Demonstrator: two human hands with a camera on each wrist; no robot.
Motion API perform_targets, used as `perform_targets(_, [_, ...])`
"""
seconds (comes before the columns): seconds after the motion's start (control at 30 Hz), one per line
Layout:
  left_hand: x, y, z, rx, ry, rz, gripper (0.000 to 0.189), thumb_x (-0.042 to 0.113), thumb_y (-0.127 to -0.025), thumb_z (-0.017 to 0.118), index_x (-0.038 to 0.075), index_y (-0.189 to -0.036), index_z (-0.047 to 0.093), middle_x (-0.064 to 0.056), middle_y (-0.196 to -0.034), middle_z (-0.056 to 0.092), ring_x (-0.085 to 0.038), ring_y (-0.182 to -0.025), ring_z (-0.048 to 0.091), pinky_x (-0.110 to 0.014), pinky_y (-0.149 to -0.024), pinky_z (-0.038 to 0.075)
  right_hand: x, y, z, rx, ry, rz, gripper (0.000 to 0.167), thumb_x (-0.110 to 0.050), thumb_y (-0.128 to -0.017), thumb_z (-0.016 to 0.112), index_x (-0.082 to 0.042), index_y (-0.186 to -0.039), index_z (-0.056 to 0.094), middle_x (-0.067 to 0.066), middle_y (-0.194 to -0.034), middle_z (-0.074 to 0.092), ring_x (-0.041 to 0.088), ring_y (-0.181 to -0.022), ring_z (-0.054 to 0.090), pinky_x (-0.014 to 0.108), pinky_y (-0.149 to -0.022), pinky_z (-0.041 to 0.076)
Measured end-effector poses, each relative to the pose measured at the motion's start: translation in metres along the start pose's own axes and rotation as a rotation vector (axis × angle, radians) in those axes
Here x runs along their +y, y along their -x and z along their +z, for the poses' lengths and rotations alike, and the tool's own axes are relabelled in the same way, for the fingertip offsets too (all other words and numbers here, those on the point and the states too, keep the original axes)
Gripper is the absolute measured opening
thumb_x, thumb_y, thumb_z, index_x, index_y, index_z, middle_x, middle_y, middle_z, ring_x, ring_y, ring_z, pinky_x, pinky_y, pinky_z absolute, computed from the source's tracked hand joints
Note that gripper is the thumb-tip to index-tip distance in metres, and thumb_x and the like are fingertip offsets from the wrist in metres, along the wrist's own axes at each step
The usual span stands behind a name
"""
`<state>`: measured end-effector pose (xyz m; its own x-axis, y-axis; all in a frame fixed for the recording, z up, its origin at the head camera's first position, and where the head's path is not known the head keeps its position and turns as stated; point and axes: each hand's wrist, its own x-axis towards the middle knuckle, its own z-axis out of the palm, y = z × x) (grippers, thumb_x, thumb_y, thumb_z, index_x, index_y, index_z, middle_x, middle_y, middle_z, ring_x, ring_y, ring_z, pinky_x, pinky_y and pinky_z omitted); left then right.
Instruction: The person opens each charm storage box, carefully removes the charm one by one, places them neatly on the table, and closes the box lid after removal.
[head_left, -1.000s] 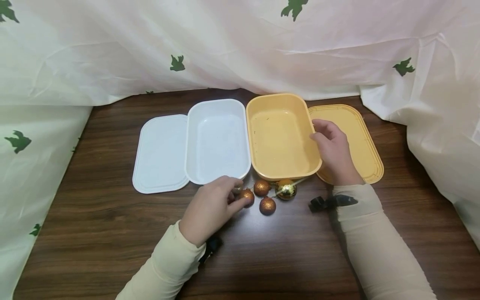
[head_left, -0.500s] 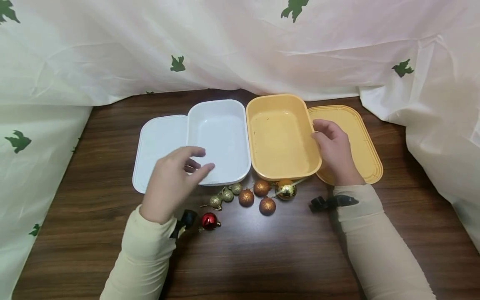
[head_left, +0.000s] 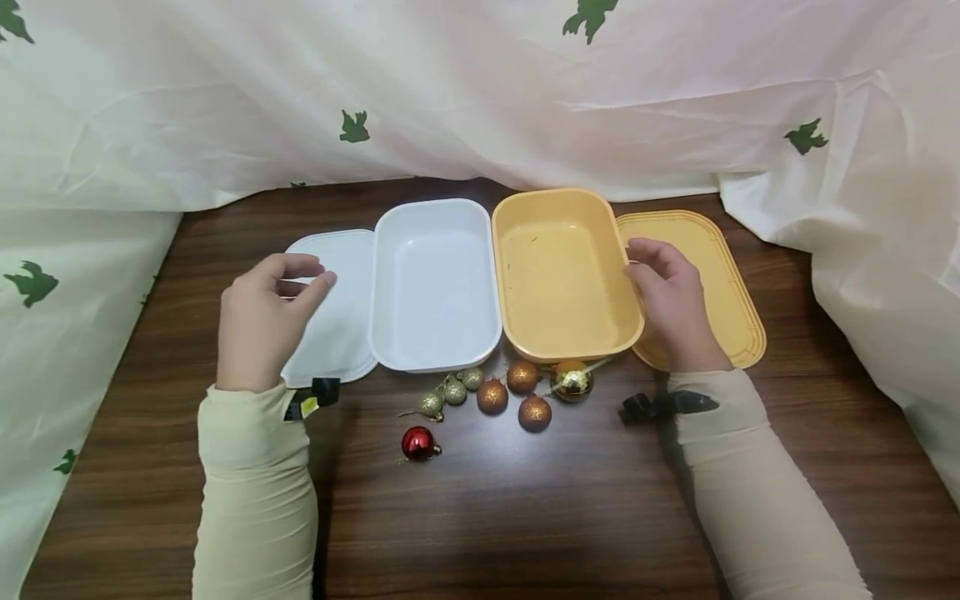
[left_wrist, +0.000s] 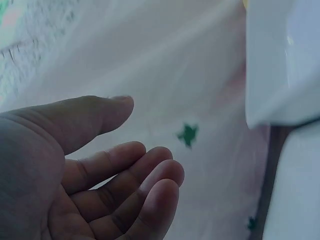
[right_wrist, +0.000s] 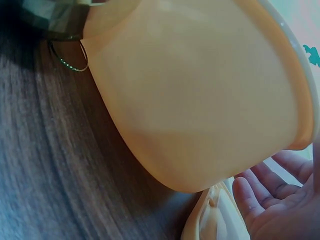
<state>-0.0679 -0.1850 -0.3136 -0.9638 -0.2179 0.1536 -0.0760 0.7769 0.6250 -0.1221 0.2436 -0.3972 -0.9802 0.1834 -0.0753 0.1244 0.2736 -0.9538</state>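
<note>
In the head view my left hand [head_left: 264, 321] hovers over the white lid [head_left: 345, 329], holding nothing. The left wrist view shows its fingers [left_wrist: 135, 172] loosely bent and the thumb apart from them. My right hand [head_left: 667, 300] is at the right side of the yellow box [head_left: 570, 275], its thumb by the rim and its fingers relaxed outside the wall. Left of that box stands a white box [head_left: 435, 283], with nothing in it. Before the boxes lie a red bauble [head_left: 419, 443], several orange glitter baubles [head_left: 492, 396], small gold-green ones [head_left: 431, 404] and a shiny gold bauble [head_left: 572, 380].
A yellow lid [head_left: 697, 275] lies under the right hand, beside the yellow box. White cloth with green bird shapes [head_left: 355, 127] hangs behind and along both sides of the dark wooden table [head_left: 480, 517].
My left hand has drawn back leftward from the baubles, across the white box to above the white lid. Small gold-green baubles and the red one came into sight. The right hand stays put.
</note>
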Motion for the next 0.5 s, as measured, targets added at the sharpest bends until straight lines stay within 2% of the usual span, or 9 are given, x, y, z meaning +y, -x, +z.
perform_targets(0.07, [-0.011, -0.005, -0.003, 0.010, -0.011, -0.036, 0.036, 0.038, -0.096, 0.066, 0.011, -0.119, 0.073, -0.008, -0.113, 0.073, -0.023, -0.095, 0.069, -0.024, -0.073, 0.048, 0.000, -0.001, 0.000, 0.008, 0.001, -0.006, 0.039, -0.018, -0.099, 0.058, -0.004, -0.136, 0.058, 0.009, -0.129, 0.061, 0.012, -0.116, 0.055, 0.023, -0.096, 0.047])
perform_targets(0.17, [-0.028, -0.012, -0.006, 0.005, -0.029, -0.085, 0.039, 0.037, -0.098, 0.062, 0.008, -0.123, 0.071, -0.013, -0.116, 0.072, -0.026, -0.099, 0.065, -0.028, -0.073, 0.046, -0.001, -0.001, 0.000, 0.018, 0.005, -0.017, 0.039, -0.018, -0.099, 0.058, -0.003, -0.135, 0.058, 0.008, -0.130, 0.062, 0.012, -0.117, 0.055, 0.022, -0.095, 0.047])
perform_targets(0.33, [-0.055, -0.020, -0.009, -0.031, -0.055, -0.186, 0.043, 0.036, -0.101, 0.057, 0.005, -0.130, 0.066, -0.018, -0.120, 0.068, -0.030, -0.104, 0.062, -0.034, -0.077, 0.048, -0.004, 0.001, -0.002, 0.025, 0.006, -0.022, 0.038, -0.019, -0.099, 0.055, -0.005, -0.135, 0.059, 0.008, -0.131, 0.062, 0.012, -0.115, 0.057, 0.023, -0.095, 0.047])
perform_targets(0.5, [-0.080, -0.026, -0.009, -0.063, -0.081, -0.293, 0.043, 0.033, -0.102, 0.054, 0.005, -0.134, 0.062, -0.019, -0.124, 0.066, -0.031, -0.103, 0.063, -0.035, -0.077, 0.050, -0.007, 0.003, -0.003, 0.042, 0.001, -0.033, 0.038, -0.020, -0.099, 0.054, -0.006, -0.133, 0.061, 0.009, -0.126, 0.064, 0.011, -0.112, 0.058, 0.021, -0.094, 0.047])
